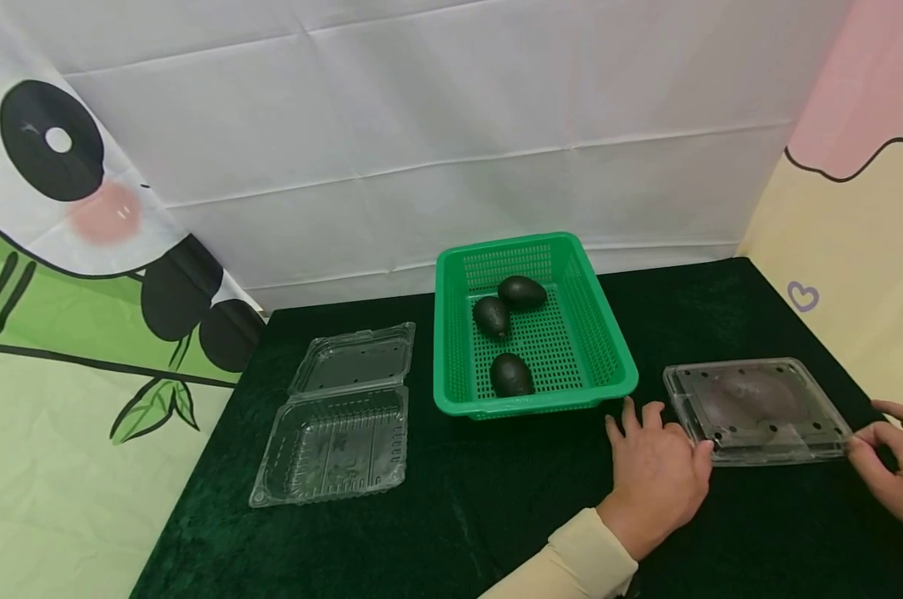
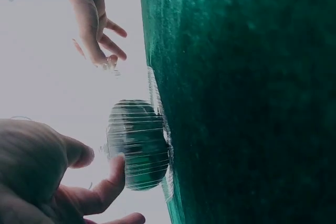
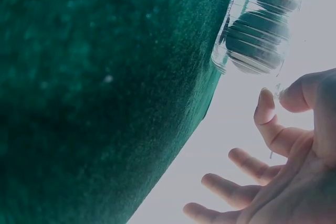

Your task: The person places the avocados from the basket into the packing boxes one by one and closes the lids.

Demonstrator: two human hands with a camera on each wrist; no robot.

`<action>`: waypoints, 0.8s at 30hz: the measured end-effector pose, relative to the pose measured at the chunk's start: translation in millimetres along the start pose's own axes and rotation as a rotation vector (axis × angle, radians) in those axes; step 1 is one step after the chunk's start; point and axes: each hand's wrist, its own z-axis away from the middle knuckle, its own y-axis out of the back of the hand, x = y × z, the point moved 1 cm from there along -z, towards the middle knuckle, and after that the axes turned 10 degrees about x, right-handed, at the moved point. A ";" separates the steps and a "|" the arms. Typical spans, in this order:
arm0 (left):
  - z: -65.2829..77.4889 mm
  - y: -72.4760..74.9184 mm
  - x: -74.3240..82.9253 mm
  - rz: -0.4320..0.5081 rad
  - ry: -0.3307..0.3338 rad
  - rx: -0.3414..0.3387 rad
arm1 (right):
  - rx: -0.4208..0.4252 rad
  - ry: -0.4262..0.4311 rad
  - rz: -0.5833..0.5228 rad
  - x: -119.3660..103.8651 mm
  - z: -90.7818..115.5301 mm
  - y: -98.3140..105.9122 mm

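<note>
Clear ribbed plastic box (image 1: 776, 454) encases dark, rounded avocados (image 3: 257, 38).

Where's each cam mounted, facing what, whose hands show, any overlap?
Head: on the head, facing forward and down over open box, basket and closed box; left hand, right hand and left sleeve show.
Left wrist: on that wrist, looking side-on at the closed box; left hand near, right hand beyond.
Right wrist: on that wrist, looking side-on at the closed box; only the right hand shows.
Shared: both wrist views show the closed box and right hand.
</note>
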 end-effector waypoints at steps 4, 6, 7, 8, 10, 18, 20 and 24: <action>1.1 -0.7 0.7 0.016 0.006 -0.006 | -0.005 -0.003 0.008 0.8 0.6 -0.1; 1.7 -1.1 1.5 0.027 0.012 -0.010 | -0.012 -0.010 0.019 1.1 0.3 0.5; 2.1 -1.3 1.6 0.034 0.013 -0.012 | -0.015 -0.012 0.024 1.2 0.3 0.5; 2.3 -1.3 2.1 0.040 0.014 -0.012 | -0.016 -0.014 0.024 1.4 0.3 0.4; 2.3 -1.3 3.2 0.051 0.015 -0.012 | -0.015 -0.012 0.021 1.7 0.6 0.2; 2.0 -1.7 6.1 0.044 0.026 -0.034 | -0.005 0.005 0.010 1.9 2.0 -0.4; 1.7 -1.8 6.6 0.034 0.027 -0.043 | -0.011 0.002 0.010 1.4 1.8 -0.2; 1.0 -2.1 7.2 0.024 0.031 -0.057 | -0.018 -0.002 0.014 1.4 1.0 0.0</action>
